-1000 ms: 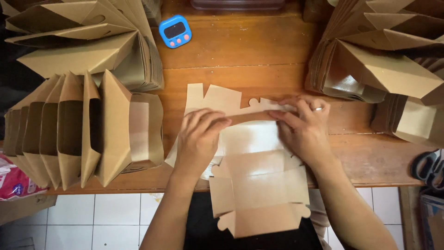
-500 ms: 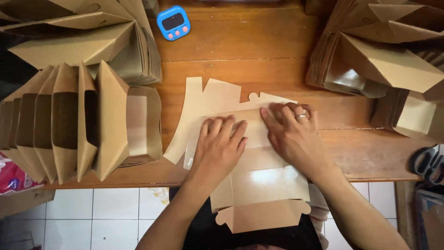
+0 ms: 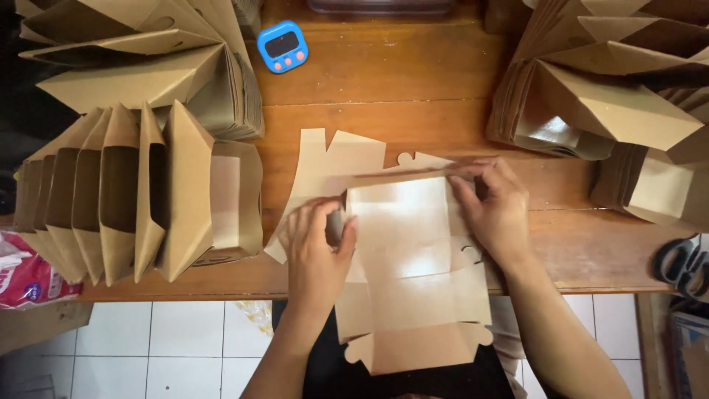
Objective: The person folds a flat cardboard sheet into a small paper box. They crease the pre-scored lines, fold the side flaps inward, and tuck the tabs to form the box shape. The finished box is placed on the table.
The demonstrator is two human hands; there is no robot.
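A flat brown paper box blank with a glossy inner face lies on the wooden table, its near end hanging over the table's front edge. My left hand grips the blank's left side flap, fingers curled around it. My right hand pinches the right side flap near the far corner, with the far flap folded upright. More flat blanks lie underneath, sticking out to the left.
Folded brown boxes nested in a row stand at the left, with more stacked behind. Piles of folded boxes fill the right. A blue timer sits at the back. Black scissors lie at the right edge.
Both hands went from pressing flat on the blank to gripping its side flaps. The far flap and sides now stand raised.
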